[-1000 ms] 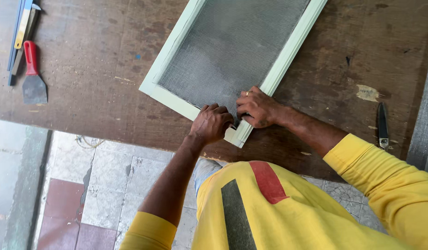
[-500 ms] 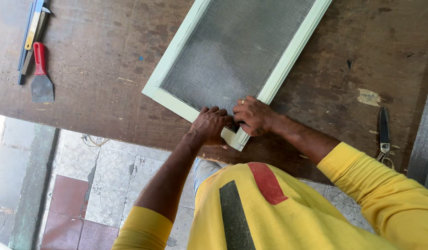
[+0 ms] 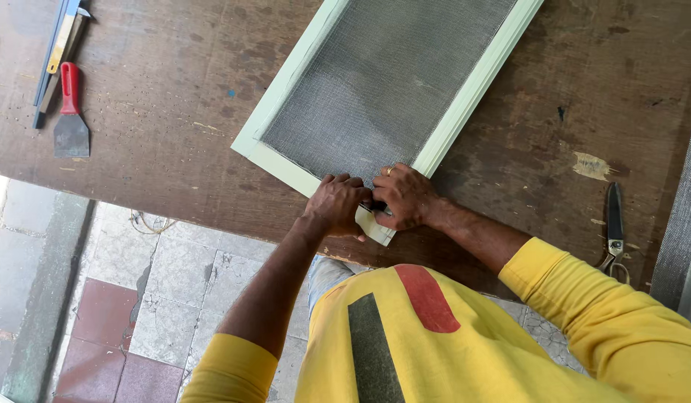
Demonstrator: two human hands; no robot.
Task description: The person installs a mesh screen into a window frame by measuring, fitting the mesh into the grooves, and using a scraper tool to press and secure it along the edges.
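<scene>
A pale green wooden frame (image 3: 289, 168) filled with grey wire mesh (image 3: 383, 82) lies slanted on a worn brown table (image 3: 159, 149). Both my hands meet at the frame's near corner. My left hand (image 3: 336, 204) has its fingers curled and pressed down on the frame's lower rail. My right hand (image 3: 406, 195), with a ring on one finger, is closed around a small dark tool (image 3: 375, 210) held against the rail between the two hands. Most of the tool is hidden by my fingers.
A red-handled scraper (image 3: 69, 112) and long blue and yellow tools (image 3: 58, 45) lie at the table's far left. Scissors (image 3: 612, 227) rest at the right, beside a strip of grey mesh (image 3: 685, 216). The table's edge runs just below my hands, over a tiled floor (image 3: 136, 283).
Both hands have stayed at the frame's near corner, shifting only slightly along the rail. My view has drifted a little.
</scene>
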